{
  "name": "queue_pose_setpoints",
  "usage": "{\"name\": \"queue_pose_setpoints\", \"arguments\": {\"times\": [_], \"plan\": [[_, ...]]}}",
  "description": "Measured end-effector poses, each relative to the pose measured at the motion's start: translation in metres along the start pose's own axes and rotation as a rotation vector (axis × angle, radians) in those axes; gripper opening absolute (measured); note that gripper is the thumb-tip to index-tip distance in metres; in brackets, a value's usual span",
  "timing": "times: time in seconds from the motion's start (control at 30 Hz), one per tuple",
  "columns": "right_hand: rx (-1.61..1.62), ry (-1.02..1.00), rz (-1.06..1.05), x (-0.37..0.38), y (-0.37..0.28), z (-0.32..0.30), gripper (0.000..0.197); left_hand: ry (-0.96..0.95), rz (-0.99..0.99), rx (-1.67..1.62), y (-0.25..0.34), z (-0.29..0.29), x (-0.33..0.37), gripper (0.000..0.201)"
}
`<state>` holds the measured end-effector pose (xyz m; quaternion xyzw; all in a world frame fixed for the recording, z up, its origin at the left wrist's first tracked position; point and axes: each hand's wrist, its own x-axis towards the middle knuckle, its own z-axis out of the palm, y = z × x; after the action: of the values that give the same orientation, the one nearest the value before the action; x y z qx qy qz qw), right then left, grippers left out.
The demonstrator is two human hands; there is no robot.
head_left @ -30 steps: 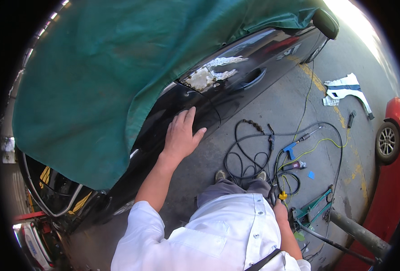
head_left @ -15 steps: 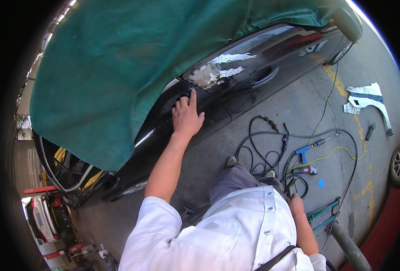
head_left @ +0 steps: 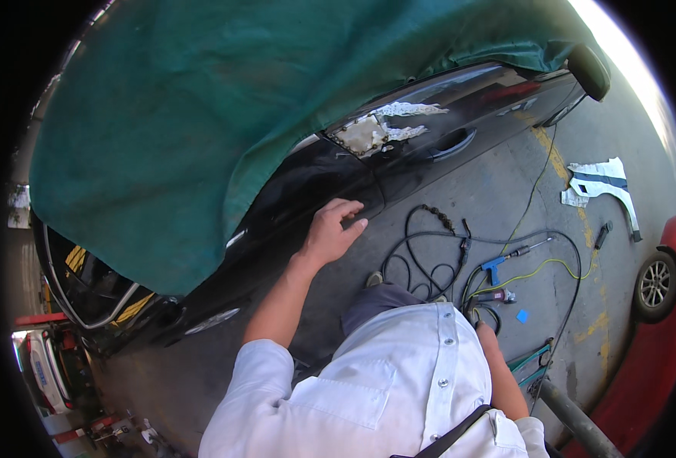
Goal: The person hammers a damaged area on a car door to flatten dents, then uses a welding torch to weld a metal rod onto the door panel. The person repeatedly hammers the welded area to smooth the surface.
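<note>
My left hand is raised beside the black car's side, its fingers loosely bent and apart, with nothing in it. The black car door bears a bare-metal patch ringed with dark spots, with torn whitish strips to its right. A green cover sheet drapes over most of the car. My right hand is low at my right side, partly behind my shirt. It seems closed round a slim dark tool, of which only a bit shows; the kind cannot be made out.
On the floor lie black hoses, a blue-handled pistol-shaped tool, an angle grinder and a yellow-green line. A white fender panel rests farther right. A red car stands at the right edge, near a grey pole.
My left hand has drawn back from the car beside the patch, toward me. Its pointing index finger is now bent. My right hand shows less, and my view has shifted slightly.
</note>
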<state>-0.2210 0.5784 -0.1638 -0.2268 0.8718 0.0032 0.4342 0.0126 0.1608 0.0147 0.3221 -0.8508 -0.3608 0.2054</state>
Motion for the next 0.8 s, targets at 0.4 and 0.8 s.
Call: {"name": "queue_pose_setpoints", "arguments": {"times": [0.4, 0.8], "plan": [[0.024, 0.035, 0.041, -0.018, 0.013, 0.000, 0.049, -0.606, 1.073, -1.293, 0.216, -0.061, -0.069, 0.028], [0.060, 0.074, 0.041, -0.025, 0.027, 0.009, 0.043, -1.026, 1.204, -1.165, 0.253, -0.056, -0.059, 0.046]]}}
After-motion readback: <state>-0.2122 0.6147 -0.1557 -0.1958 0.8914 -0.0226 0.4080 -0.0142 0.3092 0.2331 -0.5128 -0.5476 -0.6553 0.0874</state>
